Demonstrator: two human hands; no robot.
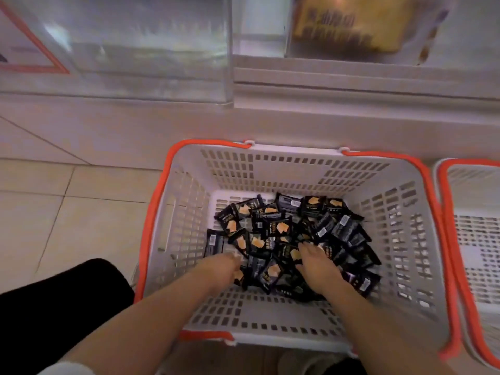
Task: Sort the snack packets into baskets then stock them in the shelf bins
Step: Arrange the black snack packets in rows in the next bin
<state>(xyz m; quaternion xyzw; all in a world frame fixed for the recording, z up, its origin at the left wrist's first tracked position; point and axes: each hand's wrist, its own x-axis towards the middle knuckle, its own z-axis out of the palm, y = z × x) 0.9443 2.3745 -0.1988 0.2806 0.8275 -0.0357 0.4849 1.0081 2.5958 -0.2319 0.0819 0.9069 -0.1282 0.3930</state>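
Observation:
A white slotted basket (270,169) with an orange rim stands on the floor in front of me. Several small black snack packets (273,228) with a yellow cake picture lie heaped on its bottom. Both my hands are down inside it. My left hand (220,269) digs into the near left of the heap, its fingertips buried among packets. My right hand (315,263) lies on the near middle of the heap, fingers bent down over the packets. Whether either hand holds a packet is hidden by the pile.
A second white basket (476,239) with an orange rim stands to the right, touching the first. Clear shelf bins (151,50) sit above, one on the right holding a yellow-brown pack (349,25). Beige floor tiles (67,212) lie to the left; my dark-clothed knee (54,293) is at lower left.

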